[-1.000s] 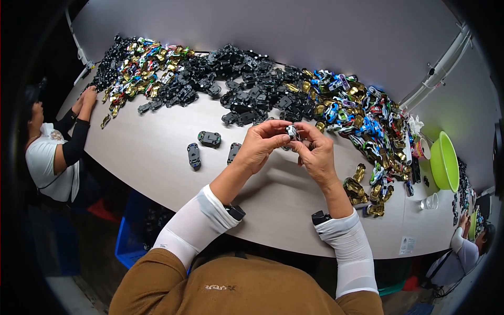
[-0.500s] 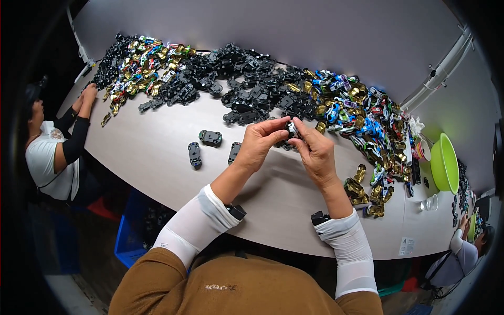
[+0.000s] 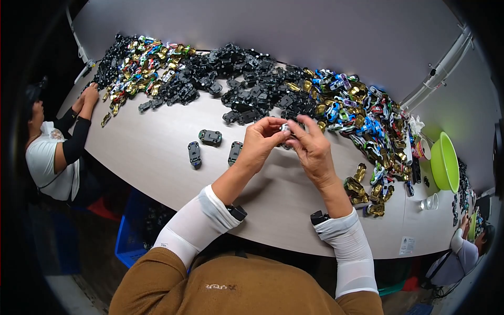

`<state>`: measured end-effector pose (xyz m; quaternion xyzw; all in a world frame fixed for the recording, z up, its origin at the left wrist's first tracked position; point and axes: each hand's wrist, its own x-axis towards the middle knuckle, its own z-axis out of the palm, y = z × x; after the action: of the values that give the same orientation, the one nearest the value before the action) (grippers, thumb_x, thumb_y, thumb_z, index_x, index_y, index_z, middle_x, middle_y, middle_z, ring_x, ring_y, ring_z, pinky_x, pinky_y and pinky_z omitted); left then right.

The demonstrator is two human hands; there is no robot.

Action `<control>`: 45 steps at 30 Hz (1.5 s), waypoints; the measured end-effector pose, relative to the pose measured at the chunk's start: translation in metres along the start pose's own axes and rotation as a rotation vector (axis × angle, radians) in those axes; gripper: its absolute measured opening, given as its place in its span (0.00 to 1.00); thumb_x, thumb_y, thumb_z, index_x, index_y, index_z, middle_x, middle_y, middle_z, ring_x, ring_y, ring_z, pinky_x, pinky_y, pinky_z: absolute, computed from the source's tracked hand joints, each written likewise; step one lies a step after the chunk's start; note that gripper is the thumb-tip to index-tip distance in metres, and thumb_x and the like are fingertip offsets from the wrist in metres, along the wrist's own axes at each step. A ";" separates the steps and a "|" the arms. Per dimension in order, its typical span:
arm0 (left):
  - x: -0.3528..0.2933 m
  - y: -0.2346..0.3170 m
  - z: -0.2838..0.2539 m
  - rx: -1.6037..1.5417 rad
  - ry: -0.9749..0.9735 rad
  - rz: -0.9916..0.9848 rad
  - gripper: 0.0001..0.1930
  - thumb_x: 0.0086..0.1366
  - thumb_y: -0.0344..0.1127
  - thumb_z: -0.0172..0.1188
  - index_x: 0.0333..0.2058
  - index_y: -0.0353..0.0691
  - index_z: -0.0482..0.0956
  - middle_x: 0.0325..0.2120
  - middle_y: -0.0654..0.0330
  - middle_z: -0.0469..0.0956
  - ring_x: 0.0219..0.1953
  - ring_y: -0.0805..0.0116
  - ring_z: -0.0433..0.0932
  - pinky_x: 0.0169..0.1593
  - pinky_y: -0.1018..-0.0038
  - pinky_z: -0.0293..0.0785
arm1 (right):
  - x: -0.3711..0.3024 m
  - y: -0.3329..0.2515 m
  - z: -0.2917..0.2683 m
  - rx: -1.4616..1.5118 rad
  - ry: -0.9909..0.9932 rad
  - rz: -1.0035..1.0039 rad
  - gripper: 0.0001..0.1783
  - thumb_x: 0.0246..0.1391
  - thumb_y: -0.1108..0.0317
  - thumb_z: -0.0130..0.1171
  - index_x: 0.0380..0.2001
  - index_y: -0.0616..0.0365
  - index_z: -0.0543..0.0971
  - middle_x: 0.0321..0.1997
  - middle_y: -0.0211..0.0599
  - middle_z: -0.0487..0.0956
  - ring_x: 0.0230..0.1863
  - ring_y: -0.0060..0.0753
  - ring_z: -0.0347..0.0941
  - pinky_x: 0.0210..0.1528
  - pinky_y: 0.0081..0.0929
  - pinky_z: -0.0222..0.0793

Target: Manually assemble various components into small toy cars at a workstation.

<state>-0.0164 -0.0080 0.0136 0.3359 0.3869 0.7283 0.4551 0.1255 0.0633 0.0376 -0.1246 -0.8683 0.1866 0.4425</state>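
The small silvery toy piece (image 3: 286, 129) pinched between the left hand (image 3: 261, 143) and the right hand (image 3: 314, 149) is mostly covered by the fingers (image 3: 274, 124), so its shape cannot be made out. The long heap of black, gold and coloured toy car parts (image 3: 273, 94) along the far side is too small to be told apart singly. The near edge of the pale tabletop (image 3: 157, 152) is hidden by the white-sleeved forearms. A seated person at far right (image 3: 462, 252) is cut by the rim.
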 end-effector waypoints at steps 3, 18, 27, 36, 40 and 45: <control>0.002 -0.003 -0.004 0.069 0.048 0.070 0.13 0.57 0.20 0.60 0.41 0.33 0.74 0.36 0.61 0.77 0.37 0.76 0.76 0.42 0.81 0.74 | -0.001 -0.006 0.000 0.020 0.204 0.477 0.17 0.52 0.71 0.62 0.45 0.65 0.76 0.33 0.41 0.79 0.26 0.25 0.75 0.27 0.20 0.69; -0.004 0.007 0.001 0.158 -0.108 -0.010 0.13 0.63 0.31 0.59 0.46 0.36 0.76 0.39 0.64 0.78 0.37 0.80 0.75 0.40 0.82 0.73 | -0.002 -0.017 -0.001 0.106 0.047 0.351 0.19 0.47 0.75 0.61 0.44 0.70 0.76 0.28 0.40 0.77 0.23 0.26 0.71 0.25 0.23 0.67; -0.002 0.004 -0.006 -0.209 -0.015 -0.183 0.09 0.62 0.29 0.59 0.41 0.35 0.79 0.35 0.58 0.80 0.37 0.70 0.79 0.41 0.71 0.79 | -0.002 -0.024 0.003 0.115 0.070 0.351 0.20 0.46 0.77 0.61 0.45 0.68 0.76 0.28 0.45 0.77 0.25 0.37 0.74 0.28 0.28 0.70; -0.005 0.003 -0.004 -0.129 -0.036 -0.175 0.09 0.61 0.28 0.59 0.40 0.35 0.80 0.34 0.60 0.81 0.34 0.74 0.78 0.38 0.76 0.76 | 0.000 -0.027 0.002 0.069 0.039 0.312 0.19 0.46 0.79 0.60 0.45 0.67 0.76 0.28 0.43 0.77 0.24 0.33 0.73 0.26 0.27 0.69; -0.005 0.004 -0.003 -0.103 -0.083 -0.151 0.12 0.62 0.28 0.59 0.45 0.36 0.77 0.35 0.61 0.79 0.36 0.75 0.77 0.38 0.78 0.75 | -0.006 -0.019 0.004 0.194 0.083 0.353 0.18 0.47 0.79 0.60 0.45 0.66 0.77 0.28 0.37 0.78 0.22 0.21 0.71 0.23 0.22 0.66; 0.003 0.009 -0.012 -0.158 -0.163 -0.405 0.14 0.60 0.33 0.63 0.44 0.39 0.76 0.32 0.66 0.78 0.34 0.78 0.76 0.35 0.81 0.74 | -0.008 -0.009 0.007 0.456 0.109 0.534 0.17 0.48 0.75 0.64 0.44 0.64 0.78 0.28 0.28 0.78 0.21 0.12 0.65 0.21 0.15 0.60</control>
<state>-0.0312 -0.0111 0.0164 0.2725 0.3501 0.6205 0.6467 0.1237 0.0509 0.0317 -0.2551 -0.7160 0.4779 0.4403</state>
